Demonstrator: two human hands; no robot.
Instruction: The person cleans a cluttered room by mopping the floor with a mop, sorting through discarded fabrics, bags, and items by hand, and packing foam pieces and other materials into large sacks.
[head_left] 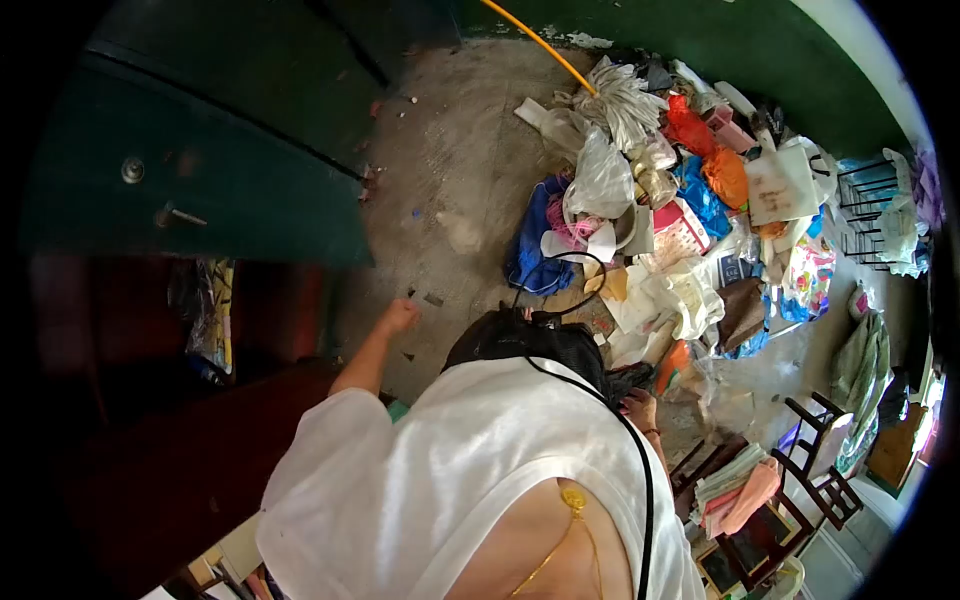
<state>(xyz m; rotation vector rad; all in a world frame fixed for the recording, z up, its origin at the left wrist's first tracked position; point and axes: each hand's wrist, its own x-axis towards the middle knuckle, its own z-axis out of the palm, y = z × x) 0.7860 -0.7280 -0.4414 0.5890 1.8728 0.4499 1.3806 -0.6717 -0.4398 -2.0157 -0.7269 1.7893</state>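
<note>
My left hand is out to the left above the concrete floor, its fingers curled in. Whether anything is inside them is hidden. Low on the right, beside my body, my right hand is at a crumpled black plastic bag, fingers closed at its edge and partly covered. Below my chest is a black mesh-like item. A black cable runs over my white shirt.
A large heap of bags, papers and a blue bag lies ahead and right. Dark green cabinet doors and an opened compartment stand left. A yellow pole reaches the heap. Wooden chairs stand at lower right.
</note>
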